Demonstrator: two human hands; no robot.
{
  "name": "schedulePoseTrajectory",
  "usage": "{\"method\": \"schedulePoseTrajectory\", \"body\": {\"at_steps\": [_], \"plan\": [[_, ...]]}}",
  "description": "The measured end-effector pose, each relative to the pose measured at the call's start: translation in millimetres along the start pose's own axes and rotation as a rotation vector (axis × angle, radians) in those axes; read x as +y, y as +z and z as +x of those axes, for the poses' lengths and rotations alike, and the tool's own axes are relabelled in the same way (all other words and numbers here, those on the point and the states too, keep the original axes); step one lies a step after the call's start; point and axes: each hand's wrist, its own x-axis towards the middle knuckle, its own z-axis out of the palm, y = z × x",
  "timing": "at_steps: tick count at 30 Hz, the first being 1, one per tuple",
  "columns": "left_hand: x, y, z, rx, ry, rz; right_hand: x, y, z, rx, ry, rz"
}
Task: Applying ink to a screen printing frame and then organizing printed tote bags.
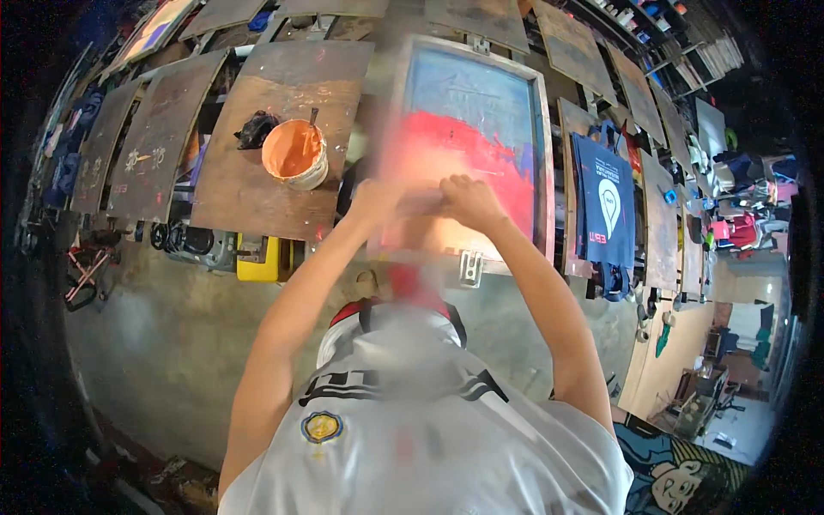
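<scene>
Over a wood-framed printing screen point(542, 129), both my hands are closed around a squeegee point(421, 202), whose bar looks blurred. My left hand point(374, 199) grips its left end and my right hand point(469, 198) its right end, knuckles up. Red ink point(508, 176) covers the middle and right side of the mesh beyond my hands. Bluish mesh point(468, 81) shows at the far end. A hazy patch down the middle of the view hides the squeegee's blade and the screen's left side. Metal hinge hardware point(470, 269) sits on the near frame edge.
A tub of orange-red ink point(296, 156) with a handle sticking out stands on the board to the left, beside a crumpled black bag point(257, 130). On the right, a dark blue printed tote bag point(605, 199) lies over another board. A yellow object point(259, 259) is below the left board.
</scene>
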Motion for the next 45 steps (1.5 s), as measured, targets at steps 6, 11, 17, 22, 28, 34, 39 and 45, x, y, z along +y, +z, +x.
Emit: {"method": "schedulePoseTrajectory", "body": {"at_steps": [6, 11, 17, 22, 28, 34, 39, 45], "plan": [[45, -9, -22, -0.035, 0.157, -0.146, -21, 9, -59, -0.044, 0.108, 0.071], [47, -5, -39, -0.008, 0.016, -0.062, -25, 14, -48, 0.012, 0.057, 0.075], [26, 1, -22, 0.111, 0.064, 0.039, -18, 19, -27, 0.125, 0.035, 0.026], [9, -5, 10, 0.109, 0.150, 0.228, -15, 11, -14, 0.226, 0.111, -0.037], [18, -29, 5, 0.077, 0.240, 0.125, -16, 12, -20, 0.220, 0.114, -0.093], [35, -17, -18, -0.086, 0.196, 0.062, -21, 11, -52, 0.032, 0.075, 0.024], [40, -14, -28, -0.158, 0.119, 0.040, -35, 17, -63, 0.085, 0.105, 0.011], [23, -10, 5, 0.212, 0.289, 0.097, -35, 20, -44, 0.275, 0.210, -0.073]]}}
